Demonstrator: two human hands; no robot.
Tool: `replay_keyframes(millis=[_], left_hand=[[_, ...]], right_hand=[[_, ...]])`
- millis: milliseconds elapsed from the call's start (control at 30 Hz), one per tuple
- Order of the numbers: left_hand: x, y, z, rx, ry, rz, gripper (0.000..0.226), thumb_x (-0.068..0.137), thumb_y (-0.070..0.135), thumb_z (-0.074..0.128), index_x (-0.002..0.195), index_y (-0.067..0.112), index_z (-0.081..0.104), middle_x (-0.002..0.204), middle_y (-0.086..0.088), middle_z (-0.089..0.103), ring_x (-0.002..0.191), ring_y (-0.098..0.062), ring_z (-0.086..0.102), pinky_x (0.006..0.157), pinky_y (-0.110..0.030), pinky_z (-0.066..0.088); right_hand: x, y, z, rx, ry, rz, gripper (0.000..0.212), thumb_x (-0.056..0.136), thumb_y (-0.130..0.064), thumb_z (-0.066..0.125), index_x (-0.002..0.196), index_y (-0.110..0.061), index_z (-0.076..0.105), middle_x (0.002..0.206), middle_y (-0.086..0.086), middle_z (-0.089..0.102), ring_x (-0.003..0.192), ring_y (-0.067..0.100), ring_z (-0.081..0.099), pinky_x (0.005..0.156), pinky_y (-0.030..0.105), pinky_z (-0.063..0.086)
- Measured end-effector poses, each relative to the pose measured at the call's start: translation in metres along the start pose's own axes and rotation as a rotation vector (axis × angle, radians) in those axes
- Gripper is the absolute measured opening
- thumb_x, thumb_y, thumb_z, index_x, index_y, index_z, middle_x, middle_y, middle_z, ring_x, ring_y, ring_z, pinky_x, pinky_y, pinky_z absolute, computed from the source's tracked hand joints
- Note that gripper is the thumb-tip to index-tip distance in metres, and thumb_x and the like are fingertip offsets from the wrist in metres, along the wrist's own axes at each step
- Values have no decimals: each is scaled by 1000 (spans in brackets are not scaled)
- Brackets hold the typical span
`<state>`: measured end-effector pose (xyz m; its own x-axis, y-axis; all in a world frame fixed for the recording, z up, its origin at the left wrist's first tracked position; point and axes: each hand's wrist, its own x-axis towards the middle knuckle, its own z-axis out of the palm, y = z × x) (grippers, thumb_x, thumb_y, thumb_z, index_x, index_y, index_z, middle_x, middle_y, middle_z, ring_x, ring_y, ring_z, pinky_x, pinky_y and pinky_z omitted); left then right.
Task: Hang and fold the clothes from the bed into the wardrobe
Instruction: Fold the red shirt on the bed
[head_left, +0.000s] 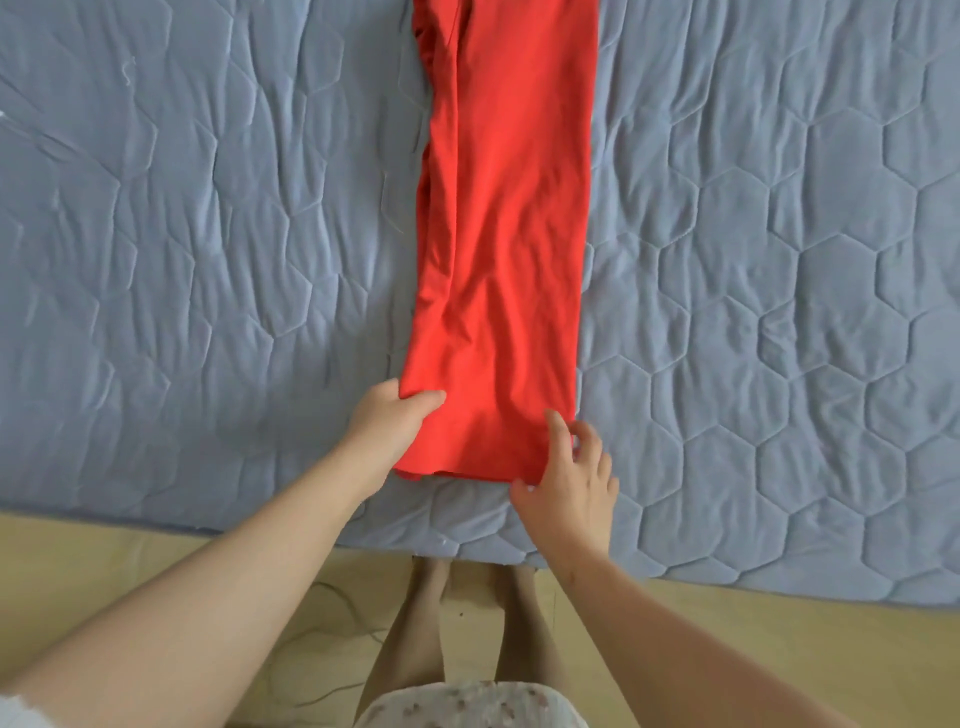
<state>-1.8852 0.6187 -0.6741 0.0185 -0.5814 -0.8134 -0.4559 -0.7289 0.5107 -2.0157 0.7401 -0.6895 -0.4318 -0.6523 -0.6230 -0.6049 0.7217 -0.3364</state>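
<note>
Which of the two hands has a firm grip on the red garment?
The left hand: its thumb clamps the red garment at its near left corner. The right hand is at the right corner with fingers spread.

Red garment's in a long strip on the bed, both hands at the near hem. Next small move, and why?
Probably close the right hand on the near-right corner: the left hand grips the near-left edge of the red garment, while the right only touches it, fingers spread. Then the hem can fold away.

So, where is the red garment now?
Head view: the red garment lies lengthwise mid-frame on the blue quilt, its near end between the left hand and the right hand.
</note>
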Motion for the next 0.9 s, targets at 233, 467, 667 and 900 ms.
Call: replay_keyframes(millis=[233, 467, 667, 900], left_hand=[[-34, 30, 4, -376, -235, -128, 12, 90, 10, 57, 79, 15, 52, 40, 8, 49, 29, -4, 36, 33, -14, 33], [-16, 13, -16, -260, -222, -147, 11, 89, 17, 59, 79, 17, 55, 39, 7, 45, 29, -5, 34, 35, -15, 36], [-6, -24, -8, -31, -73, -166, 12, 89, 20, 60, 101, 18, 58, 88, -1, 65, 73, -13, 60, 58, -25, 48], [-13, -2, -14, -548, -246, -331, 11, 89, 16, 56, 79, 11, 53, 43, 2, 44, 27, -5, 29, 40, -20, 48]], right_hand=[[-14, -31, 11, 150, 170, 109, 86, 73, -40, 69, 145, -30, 24, 149, 1, 26, 132, 22, 29, 106, 35, 15], [11, 13, -12, -70, 122, 192, 54, 86, -15, 47, 136, -33, 34, 140, 1, 37, 123, 25, 39, 97, 39, 29], [6, 16, 3, -210, 81, 101, 79, 82, -30, 58, 145, -34, 10, 146, 2, 23, 123, 26, 38, 91, 40, 36], [18, 4, 10, -268, 176, -131, 77, 82, -9, 55, 146, -33, 20, 153, 6, 20, 126, 26, 34, 94, 40, 30]])
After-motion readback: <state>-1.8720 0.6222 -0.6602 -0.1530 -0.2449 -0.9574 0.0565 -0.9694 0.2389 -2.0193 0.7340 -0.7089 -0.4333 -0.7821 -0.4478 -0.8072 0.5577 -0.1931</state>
